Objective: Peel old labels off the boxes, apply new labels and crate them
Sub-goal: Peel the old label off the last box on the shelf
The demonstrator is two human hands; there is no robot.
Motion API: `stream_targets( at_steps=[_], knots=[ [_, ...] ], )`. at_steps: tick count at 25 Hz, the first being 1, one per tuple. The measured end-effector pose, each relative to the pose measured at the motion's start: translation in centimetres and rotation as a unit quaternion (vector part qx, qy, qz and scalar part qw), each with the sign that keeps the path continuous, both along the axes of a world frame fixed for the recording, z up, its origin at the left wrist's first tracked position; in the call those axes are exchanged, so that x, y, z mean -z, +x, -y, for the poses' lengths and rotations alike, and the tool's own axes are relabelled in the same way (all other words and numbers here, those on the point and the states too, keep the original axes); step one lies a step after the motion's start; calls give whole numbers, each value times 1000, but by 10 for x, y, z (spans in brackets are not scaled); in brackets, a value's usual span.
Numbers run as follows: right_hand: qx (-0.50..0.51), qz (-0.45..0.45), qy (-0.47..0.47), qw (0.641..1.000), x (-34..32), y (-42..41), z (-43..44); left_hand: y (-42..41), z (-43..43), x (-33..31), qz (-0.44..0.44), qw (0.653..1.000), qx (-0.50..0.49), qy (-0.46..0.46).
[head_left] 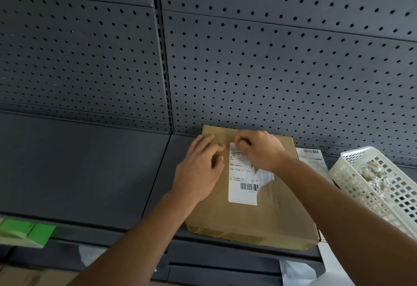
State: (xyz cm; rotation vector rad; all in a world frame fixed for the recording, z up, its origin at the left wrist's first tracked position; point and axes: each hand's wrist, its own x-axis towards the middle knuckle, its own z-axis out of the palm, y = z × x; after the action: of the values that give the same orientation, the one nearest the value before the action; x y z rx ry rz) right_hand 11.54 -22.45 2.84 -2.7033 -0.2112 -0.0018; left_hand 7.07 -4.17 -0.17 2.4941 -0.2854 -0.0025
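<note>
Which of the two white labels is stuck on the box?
The left label, on the box top; the other label lies on the shelf, right of the box.

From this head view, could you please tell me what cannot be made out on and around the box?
All in the head view:
1. label print: too small to read; the right hand covers its upper right part, and its grip hides the top corner.
2. box left edge: partly under the left hand.
3. basket: cut off by the right edge; contents blurred.
4. label sheet: partly behind the right forearm.
</note>
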Motion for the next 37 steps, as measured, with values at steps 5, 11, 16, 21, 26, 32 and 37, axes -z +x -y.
stream_targets(
  at_steps=[5,11,16,21,26,32,37],
  knots=[
    [-18,9,6,1000,-1,-3,2,0,0,0,1,1000,2,-6],
    [-84,65,8,994,1,6,7,1,0,0,-1,1000,0,-1],
    [-192,127,-168,959,-2,25,3,2,1,2,0,1000,0,7],
    [-238,174,-218,930,-3,29,0,3,0,4,2,1000,-5,16],
    [-207,125,-144,960,-3,23,8,3,1,4,2,1000,-5,6],
    [-209,111,-80,968,-8,22,13,3,1,4,1,1000,-9,6],
    [-210,130,-136,959,3,19,12,3,0,4,1,1000,-10,6]
  ],
)
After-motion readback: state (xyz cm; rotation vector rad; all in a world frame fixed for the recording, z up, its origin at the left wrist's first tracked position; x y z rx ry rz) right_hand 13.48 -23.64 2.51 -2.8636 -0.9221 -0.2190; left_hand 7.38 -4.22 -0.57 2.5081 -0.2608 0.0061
